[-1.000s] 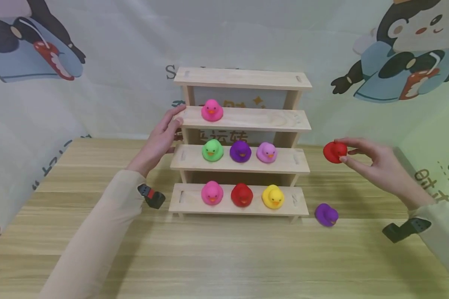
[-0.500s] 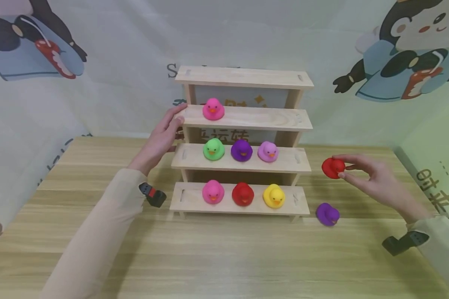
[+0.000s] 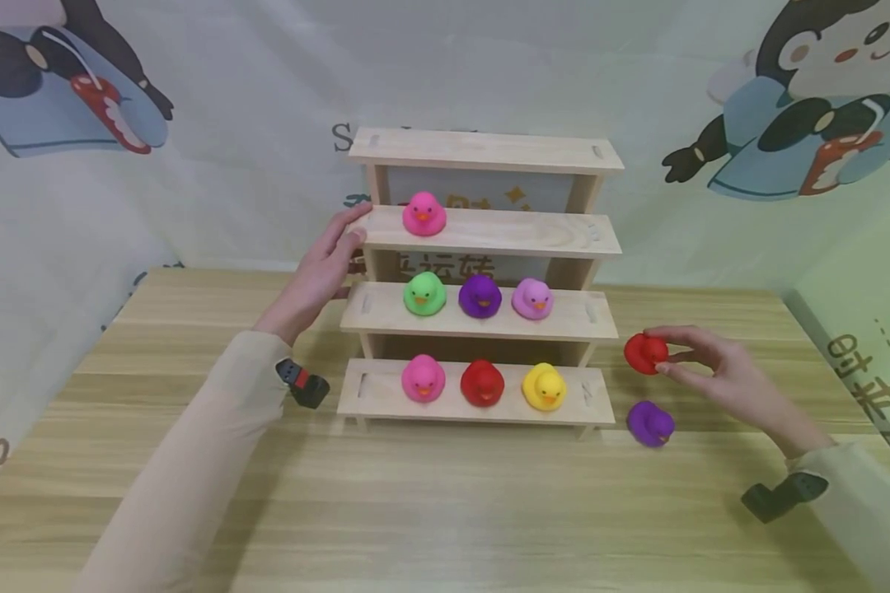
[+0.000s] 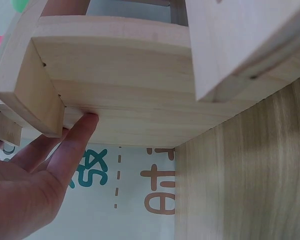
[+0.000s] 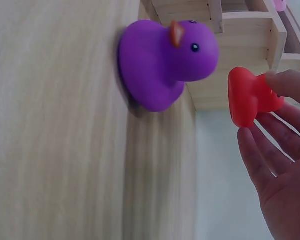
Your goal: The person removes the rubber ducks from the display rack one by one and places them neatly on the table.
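My left hand (image 3: 313,272) holds the left end of a tiered wooden shelf (image 3: 489,233) at its second board from the top. In the left wrist view one fingertip (image 4: 90,120) touches the shelf's side panel below a board. A red rubber duck (image 3: 646,354) is pinched between the thumb and fingers of my right hand (image 3: 719,375), in the air right of the shelf. Below it, a purple rubber duck (image 3: 650,424) sits on the table; the right wrist view shows this purple duck (image 5: 160,65) close up, apart from the hand.
On the shelf stand a pink duck (image 3: 424,215) on the second board, green (image 3: 425,295), purple (image 3: 480,296) and light purple (image 3: 532,299) ducks below it, and pink (image 3: 423,379), red (image 3: 482,384) and yellow (image 3: 544,387) ducks on the lowest board. A printed cloth (image 3: 267,99) hangs behind.
The right hand has come down and slightly left with the red duck, nearer the purple duck on the table. The left hand keeps its place on the shelf.
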A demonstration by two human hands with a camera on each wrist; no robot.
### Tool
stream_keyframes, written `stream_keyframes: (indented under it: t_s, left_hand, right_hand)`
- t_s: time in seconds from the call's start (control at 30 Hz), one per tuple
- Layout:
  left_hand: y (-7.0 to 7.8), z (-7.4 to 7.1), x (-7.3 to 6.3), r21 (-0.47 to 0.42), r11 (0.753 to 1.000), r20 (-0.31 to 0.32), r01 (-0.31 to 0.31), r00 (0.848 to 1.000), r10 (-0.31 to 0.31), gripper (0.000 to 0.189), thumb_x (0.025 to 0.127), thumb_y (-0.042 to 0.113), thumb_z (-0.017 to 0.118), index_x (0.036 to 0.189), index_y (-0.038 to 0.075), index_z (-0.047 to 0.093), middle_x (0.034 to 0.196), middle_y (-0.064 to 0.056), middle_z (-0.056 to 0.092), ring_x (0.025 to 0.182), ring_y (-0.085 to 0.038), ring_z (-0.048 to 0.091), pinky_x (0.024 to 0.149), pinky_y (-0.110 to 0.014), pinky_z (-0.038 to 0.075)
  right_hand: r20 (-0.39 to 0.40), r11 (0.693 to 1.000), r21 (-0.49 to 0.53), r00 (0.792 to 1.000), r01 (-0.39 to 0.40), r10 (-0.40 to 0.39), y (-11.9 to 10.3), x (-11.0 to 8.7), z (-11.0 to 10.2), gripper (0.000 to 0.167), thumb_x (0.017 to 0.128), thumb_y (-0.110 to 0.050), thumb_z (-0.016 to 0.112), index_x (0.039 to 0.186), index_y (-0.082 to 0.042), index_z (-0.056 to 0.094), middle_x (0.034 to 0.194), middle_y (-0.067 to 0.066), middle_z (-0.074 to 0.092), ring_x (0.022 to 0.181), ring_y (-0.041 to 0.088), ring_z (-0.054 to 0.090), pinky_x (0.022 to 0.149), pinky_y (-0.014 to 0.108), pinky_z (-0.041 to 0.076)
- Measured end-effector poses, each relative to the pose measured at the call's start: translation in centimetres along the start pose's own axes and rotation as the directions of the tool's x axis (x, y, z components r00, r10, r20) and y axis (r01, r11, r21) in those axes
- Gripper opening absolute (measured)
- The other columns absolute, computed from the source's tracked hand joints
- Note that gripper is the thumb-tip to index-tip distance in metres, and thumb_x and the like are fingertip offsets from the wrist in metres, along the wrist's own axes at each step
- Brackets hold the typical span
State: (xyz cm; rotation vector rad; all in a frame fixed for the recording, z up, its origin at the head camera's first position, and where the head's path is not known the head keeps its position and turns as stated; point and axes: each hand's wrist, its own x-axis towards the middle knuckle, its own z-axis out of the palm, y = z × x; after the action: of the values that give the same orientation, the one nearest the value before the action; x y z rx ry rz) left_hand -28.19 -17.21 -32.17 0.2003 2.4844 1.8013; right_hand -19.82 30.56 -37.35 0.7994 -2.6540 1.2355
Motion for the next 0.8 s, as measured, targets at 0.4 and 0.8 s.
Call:
stream_keyframes:
  t_s: [0.4,0.8]
  left_hand:
    - [-0.1,0.0,0.1,-0.004,1.000,0.004,-0.008,1.000,0.008,0.046,0.104,0.041,0.034,0.150,0.038,0.029,0.149,-0.014,0.033,0.122,-0.039,0.047,0.094,-0.061,0.041]
    - [0.0,0.0,0.1,0.007,1.000,0.002,-0.005,1.000,0.005,0.046,0.104,0.041,0.033,0.150,0.038,0.029,0.152,-0.012,0.029,0.124,-0.041,0.045,0.093,-0.062,0.041]
  right_hand:
    - [0.059,0.998,0.046,0.998,0.035,-0.038,0.9,-0.2,1.3,0.042,0.084,0.013,0.065,0.125,0.008,0.057,0.120,0.027,0.058,0.103,-0.002,0.057,0.080,0.016,0.050]
    - [0.088,0.991,0.087,0.992,-0.098,0.090,1.8,-0.5,2.0,0.040,0.087,0.007,0.066,0.125,0.008,0.055,0.121,0.028,0.057,0.096,0.003,0.062,0.079,0.019,0.051]
